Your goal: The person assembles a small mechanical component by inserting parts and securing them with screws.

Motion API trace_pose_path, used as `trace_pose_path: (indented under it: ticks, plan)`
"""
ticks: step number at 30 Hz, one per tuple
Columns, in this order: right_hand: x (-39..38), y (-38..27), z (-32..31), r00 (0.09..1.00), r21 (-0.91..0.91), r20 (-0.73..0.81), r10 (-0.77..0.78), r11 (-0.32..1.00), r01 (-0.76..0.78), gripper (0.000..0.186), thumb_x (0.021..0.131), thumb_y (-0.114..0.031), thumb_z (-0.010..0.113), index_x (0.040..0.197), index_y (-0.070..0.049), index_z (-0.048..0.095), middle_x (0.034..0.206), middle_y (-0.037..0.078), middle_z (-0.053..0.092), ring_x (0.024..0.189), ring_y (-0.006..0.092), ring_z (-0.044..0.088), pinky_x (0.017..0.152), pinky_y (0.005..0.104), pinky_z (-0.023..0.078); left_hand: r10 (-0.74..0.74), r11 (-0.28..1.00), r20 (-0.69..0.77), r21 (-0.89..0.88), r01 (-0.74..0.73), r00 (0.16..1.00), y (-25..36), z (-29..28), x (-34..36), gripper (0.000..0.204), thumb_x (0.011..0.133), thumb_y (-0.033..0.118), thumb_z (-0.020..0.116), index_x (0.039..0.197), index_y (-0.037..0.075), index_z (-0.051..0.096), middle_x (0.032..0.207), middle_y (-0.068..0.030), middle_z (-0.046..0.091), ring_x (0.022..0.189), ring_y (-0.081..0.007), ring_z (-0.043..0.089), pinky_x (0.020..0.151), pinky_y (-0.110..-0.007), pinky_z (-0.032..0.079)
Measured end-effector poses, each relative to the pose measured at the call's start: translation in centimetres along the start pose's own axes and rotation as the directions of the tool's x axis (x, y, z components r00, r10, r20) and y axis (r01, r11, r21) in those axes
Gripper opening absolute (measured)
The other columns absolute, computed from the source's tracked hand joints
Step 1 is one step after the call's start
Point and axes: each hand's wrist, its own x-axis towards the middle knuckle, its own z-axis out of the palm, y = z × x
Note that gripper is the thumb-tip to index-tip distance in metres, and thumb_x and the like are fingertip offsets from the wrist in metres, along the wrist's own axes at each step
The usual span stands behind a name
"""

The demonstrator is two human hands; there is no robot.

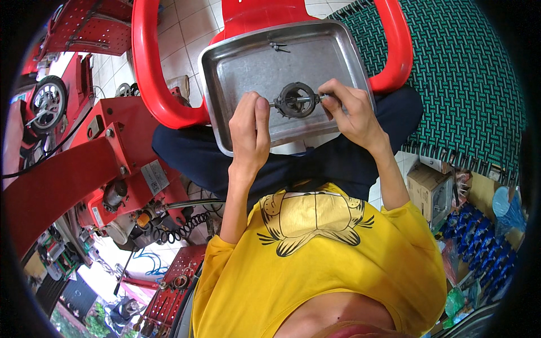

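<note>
From my remote seat, I see the left hand (pixel 251 127) and right hand (pixel 350 110) pinching a thin rod (pixel 302 100) at opposite ends, fingers closed, forearms angled inward, suspending the dark ring-shaped part (pixel 283 101) above the tray's (pixel 242 67) near half, probably so that loose bits land there.

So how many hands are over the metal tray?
2: the left hand grips the left end of the rod running through the dark ring-shaped part; the right hand pinches the right end. No others show over the tray.
</note>
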Motion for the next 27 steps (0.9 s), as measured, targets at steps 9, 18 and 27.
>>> trace_pose_path:
  ticks: [9, 18, 27]
  plan:
    - [-0.22, 0.21, -0.13, 0.999, 0.007, 0.008, 0.035, 0.999, -0.035, 0.027, 0.109, -0.025, 0.053, 0.101, 0.0, 0.06, 0.066, 0.009, 0.057, 0.057, 0.019, 0.06, 0.057, 0.0312, 0.045, 0.264, 0.934, 0.078, 0.23, -0.275, 0.961, -0.29, -0.46, -0.06, 0.023, 0.088, -0.003, 0.068, 0.105, 0.0, 0.053, 0.096, -0.0157, 0.056, 0.075, -0.0354, 0.06, 0.065, -0.044, 0.048]
    - [-0.12, -0.17, -0.12, 0.997, 0.035, -0.002, 0.076, 0.996, -0.076, 0.015, 0.1, -0.018, 0.064, 0.095, -0.004, 0.061, 0.073, 0.014, 0.065, 0.063, 0.0326, 0.066, 0.058, 0.0388, 0.046, 0.188, 0.982, 0.0, 0.008, -0.188, 0.982, -0.08, -0.67, -0.11, 0.017, 0.093, 0.001, 0.062, 0.109, -0.001, 0.055, 0.097, -0.0144, 0.057, 0.071, -0.0252, 0.057, 0.063, -0.036, 0.047]
    - [-0.02, 0.02, -0.52, 0.998, -0.016, 0.021, 0.064, 0.998, -0.063, 0.022, 0.101, -0.022, 0.063, 0.095, -0.001, 0.06, 0.07, 0.017, 0.064, 0.064, 0.0357, 0.065, 0.059, 0.0404, 0.047, 0.219, 0.975, 0.023, 0.041, -0.22, 0.975, -0.74, -0.17, 0.37, 0.01, 0.095, 0.003, 0.062, 0.102, -0.001, 0.055, 0.091, -0.0133, 0.057, 0.065, -0.0254, 0.054, 0.058, -0.035, 0.044]
